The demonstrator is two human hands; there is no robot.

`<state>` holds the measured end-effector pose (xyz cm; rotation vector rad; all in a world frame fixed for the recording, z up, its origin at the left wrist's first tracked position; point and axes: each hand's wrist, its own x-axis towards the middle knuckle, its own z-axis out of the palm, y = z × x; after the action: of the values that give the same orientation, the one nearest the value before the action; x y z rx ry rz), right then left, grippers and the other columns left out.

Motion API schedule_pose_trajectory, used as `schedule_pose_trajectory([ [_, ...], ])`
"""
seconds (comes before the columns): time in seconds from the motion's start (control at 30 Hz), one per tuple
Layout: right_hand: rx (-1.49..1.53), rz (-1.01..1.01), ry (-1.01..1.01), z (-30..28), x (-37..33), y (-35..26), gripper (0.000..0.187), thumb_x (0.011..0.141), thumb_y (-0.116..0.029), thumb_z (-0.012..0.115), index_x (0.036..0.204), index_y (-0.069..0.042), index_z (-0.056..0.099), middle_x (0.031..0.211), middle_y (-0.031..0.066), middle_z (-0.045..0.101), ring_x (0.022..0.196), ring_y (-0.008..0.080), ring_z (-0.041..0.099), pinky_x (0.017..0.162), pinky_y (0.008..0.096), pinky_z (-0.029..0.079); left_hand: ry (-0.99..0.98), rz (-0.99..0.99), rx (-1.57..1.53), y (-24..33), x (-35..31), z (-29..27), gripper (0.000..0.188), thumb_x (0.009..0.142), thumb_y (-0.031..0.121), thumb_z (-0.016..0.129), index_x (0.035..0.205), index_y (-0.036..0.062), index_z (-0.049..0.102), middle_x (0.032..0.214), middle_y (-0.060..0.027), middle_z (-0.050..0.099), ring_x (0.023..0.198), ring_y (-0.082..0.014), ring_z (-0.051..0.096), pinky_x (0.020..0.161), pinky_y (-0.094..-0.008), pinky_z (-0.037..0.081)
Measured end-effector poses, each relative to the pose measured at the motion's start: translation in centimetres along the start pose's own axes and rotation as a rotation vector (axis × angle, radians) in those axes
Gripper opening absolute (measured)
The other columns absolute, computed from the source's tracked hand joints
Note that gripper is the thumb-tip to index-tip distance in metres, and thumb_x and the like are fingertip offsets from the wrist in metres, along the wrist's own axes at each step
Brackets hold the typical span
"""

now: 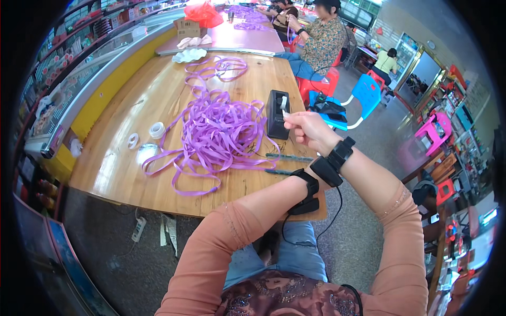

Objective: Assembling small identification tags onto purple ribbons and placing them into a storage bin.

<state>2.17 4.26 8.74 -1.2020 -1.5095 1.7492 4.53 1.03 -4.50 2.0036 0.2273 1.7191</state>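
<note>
My right hand (pixel 311 130) is at the near right end of the wooden table, thumb and forefinger pinched together right beside a black tape dispenser (pixel 278 117) with a small white roll. Whatever is between the fingertips is too small to make out. My left forearm (pixel 263 206) crosses under the right wrist; its hand is hidden behind that wrist and its black strapped device, so its fingers do not show. Left of the dispenser spreads a tangled heap of purple ribbon (pixel 221 131). Two thin dark green pen-like sticks (pixel 289 157) lie between the heap and my wrists.
Left on the wooden table (pixel 100 176) are two tape rolls (pixel 156 130) and a shiny clear disc. A white scalloped dish (pixel 188 56) stands farther back. People sit along the far right side; one is on a red stool (pixel 322 84). A blue chair (pixel 366 97) stands right.
</note>
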Motion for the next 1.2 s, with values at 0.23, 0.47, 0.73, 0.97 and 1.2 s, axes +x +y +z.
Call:
schedule_pose_trajectory([
  [0.23, -0.057, 0.102, 0.094, -0.3, -0.4, 1.5, 0.018, 0.091, -0.018, 0.067, 0.081, -0.005, 0.06, 0.07, -0.0017, 0.056, 0.051, 0.0039, 0.037, 0.044, 0.0218, 0.032, 0.025, -0.227, -0.614, -6.9, -4.8, 1.5, 0.036, 0.1, 0.027, 0.044, 0.133, 0.0131, 0.049, 0.131, -0.0056, 0.056, 0.125, -0.0208, 0.049, 0.105, -0.0369, 0.039],
  [0.47, -0.268, 0.064, 0.089, 2.1, 0.6, 2.2, 0.018, 0.088, -0.016, 0.069, 0.077, -0.004, 0.061, 0.065, -0.0009, 0.056, 0.046, 0.0059, 0.037, 0.04, 0.024, 0.031, -0.084, -0.682, -0.533, -11.7, -9.1, -0.5, 0.045, 0.102, 0.028, 0.045, 0.144, 0.014, 0.037, 0.143, -0.0069, 0.047, 0.137, -0.0168, 0.038, 0.115, -0.0361, 0.033],
  [0.73, -0.204, -0.118, 0.065, -3.9, -4.1, -0.8, 0.019, 0.088, -0.022, 0.071, 0.094, -0.005, 0.064, 0.073, -0.0012, 0.063, 0.047, 0.0024, 0.042, 0.042, 0.0193, 0.034, -0.276, -0.394, 0.448, 4.2, 1.7, -2.3, 0.016, 0.078, 0.009, 0.061, 0.091, 0.0105, 0.069, 0.087, -0.0157, 0.069, 0.087, -0.0344, 0.067, 0.078, -0.0431, 0.054],
  [0.97, -0.356, -0.169, 0.003, -13.3, -9.1, -0.2, 0.016, 0.092, -0.022, 0.067, 0.098, -0.007, 0.065, 0.079, -0.0019, 0.065, 0.053, 0.0001, 0.046, 0.046, 0.0175, 0.037, -0.265, -0.402, 0.587, 5.1, 2.0, -2.2, 0.006, 0.069, 0.014, 0.073, 0.07, 0.0085, 0.071, 0.073, -0.0095, 0.067, 0.077, -0.0279, 0.065, 0.075, -0.0398, 0.051],
  [1.2, -0.506, -0.268, -0.32, -18.7, -8.0, 5.6, 0.013, 0.094, -0.013, 0.063, 0.099, -0.002, 0.066, 0.086, -0.0002, 0.066, 0.082, 0.0077, 0.061, 0.074, 0.0254, 0.05, -0.342, -0.44, 0.825, 6.7, 2.0, -1.6, 0.003, 0.068, 0.017, 0.075, 0.071, 0.0155, 0.074, 0.074, -0.0004, 0.07, 0.078, -0.0213, 0.064, 0.078, -0.0377, 0.046],
])
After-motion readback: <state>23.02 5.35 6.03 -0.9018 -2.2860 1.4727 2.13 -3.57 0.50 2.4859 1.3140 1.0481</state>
